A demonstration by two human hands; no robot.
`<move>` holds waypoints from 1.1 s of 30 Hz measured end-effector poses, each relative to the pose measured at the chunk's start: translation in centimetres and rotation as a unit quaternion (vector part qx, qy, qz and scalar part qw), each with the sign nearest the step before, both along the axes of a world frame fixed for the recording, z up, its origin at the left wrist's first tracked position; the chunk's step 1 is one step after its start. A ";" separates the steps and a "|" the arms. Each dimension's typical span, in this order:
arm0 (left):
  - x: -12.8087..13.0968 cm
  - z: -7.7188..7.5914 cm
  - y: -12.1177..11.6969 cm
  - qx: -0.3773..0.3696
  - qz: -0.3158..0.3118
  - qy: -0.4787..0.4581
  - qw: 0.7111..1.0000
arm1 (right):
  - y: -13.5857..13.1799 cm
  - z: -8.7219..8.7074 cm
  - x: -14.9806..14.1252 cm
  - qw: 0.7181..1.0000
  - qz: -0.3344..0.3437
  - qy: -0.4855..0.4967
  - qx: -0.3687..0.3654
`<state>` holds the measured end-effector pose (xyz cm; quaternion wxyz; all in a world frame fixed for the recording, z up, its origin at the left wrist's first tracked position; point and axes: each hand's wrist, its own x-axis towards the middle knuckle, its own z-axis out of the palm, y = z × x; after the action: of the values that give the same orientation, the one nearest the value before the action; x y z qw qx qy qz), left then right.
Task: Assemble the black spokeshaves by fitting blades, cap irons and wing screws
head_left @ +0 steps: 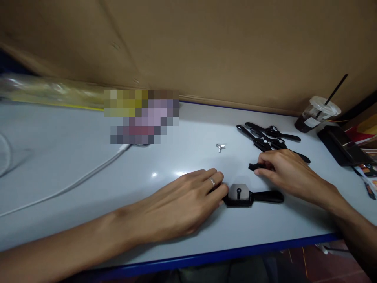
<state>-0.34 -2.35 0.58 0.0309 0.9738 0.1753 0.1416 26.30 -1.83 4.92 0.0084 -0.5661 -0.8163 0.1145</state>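
A black spokeshave [239, 205] lies near the front of the table, its metal blade [235, 192] face up with a dark screw through the slot. My left hand [203, 192], a ring on one finger, is closed around the spokeshave's left handle, which it hides. Just above the right handle, my right hand [284, 169] pinches a small black cap piece [253, 166] between thumb and fingers. Beyond both hands sit small silver wing screws [220, 147]. Several more black spokeshaves [271, 135] are heaped behind my right hand.
A lidded plastic cup [313, 114] with a straw stands at the back right, beside a black stand-like object [338, 145]. A white cable [88, 177] crosses the left side to a pixelated item. Cardboard [220, 51] rises behind the table [88, 129]; clear plastic wrapping [53, 92] lies along it.
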 end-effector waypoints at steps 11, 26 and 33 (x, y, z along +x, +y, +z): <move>0.2 0.1 0.0 0.011 -0.002 0.001 1.000 | -2.4 0.4 -2.6 0.963 0.057 0.253 -0.069; 0.4 0.4 0.0 0.021 0.001 -0.007 1.000 | 1.7 -3.4 -2.4 0.965 0.208 0.110 0.117; 0.4 0.2 0.0 0.017 0.004 -0.005 1.000 | 2.7 -3.5 -2.2 0.964 0.233 0.056 0.116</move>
<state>0.04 -2.34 0.79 0.0145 0.9728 0.1767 0.1492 24.05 0.90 1.40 0.0925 -0.3483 -0.9315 0.0493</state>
